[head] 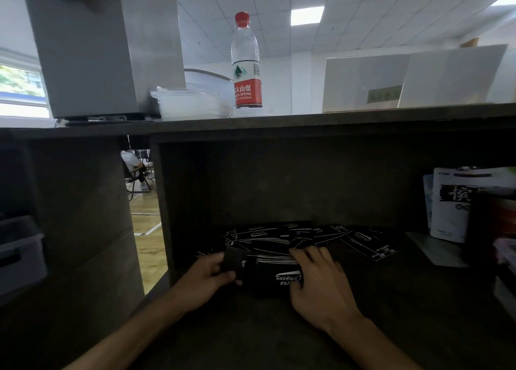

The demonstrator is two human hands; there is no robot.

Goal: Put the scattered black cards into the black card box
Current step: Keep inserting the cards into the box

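Black card box (275, 281), white script on its face, near centre of the dark desk recess (391, 314); left hand (205, 279) grips its open left flap, right hand (315, 279) curls over its right end. Black cards (282, 240) fan out just beyond, more (368, 244) lying far right. Water bottle (246, 62) stands on the ledge (335, 121) above.

An office, by its grid ceiling panel light (307, 15), dark desk shelf (279, 124) and folding chair (138, 178).

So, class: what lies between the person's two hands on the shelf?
In the head view, the black card box lies between the left hand and right hand, with a stack of black cards at its far edge.
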